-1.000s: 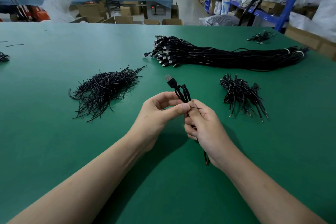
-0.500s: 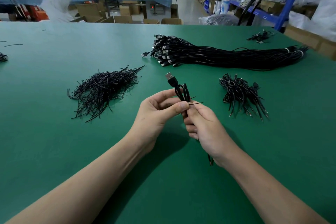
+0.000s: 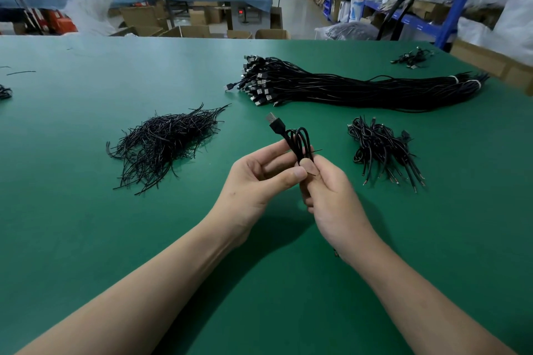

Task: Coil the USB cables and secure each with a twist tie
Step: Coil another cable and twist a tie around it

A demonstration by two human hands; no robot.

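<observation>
Tilted upward since a second ago, one end of the thin black twist tie [image 3: 317, 150] juts from the coiled black USB cable [image 3: 301, 141]. Left hand [image 3: 253, 181] and right hand [image 3: 331, 196] pinch its waist, right of the heap of loose black ties [image 3: 161, 147] on the green counter [image 3: 86, 239].

Our hands meet over the middle of the table [image 3: 86, 239], the left hand [image 3: 259, 179] just beside the right hand [image 3: 331, 196]. Together they hold the coiled cable [image 3: 300, 144] above the tabletop, its plug pointing away from us. Left of our hands lies the heap of twist ties [image 3: 164, 141], and to the right the pile of coiled cables [image 3: 380, 150]. Behind both, the long bundle of cables [image 3: 346, 86] stretches toward the right edge. A small cluster of cables [image 3: 412, 57] sits beyond it near the far right corner.
</observation>
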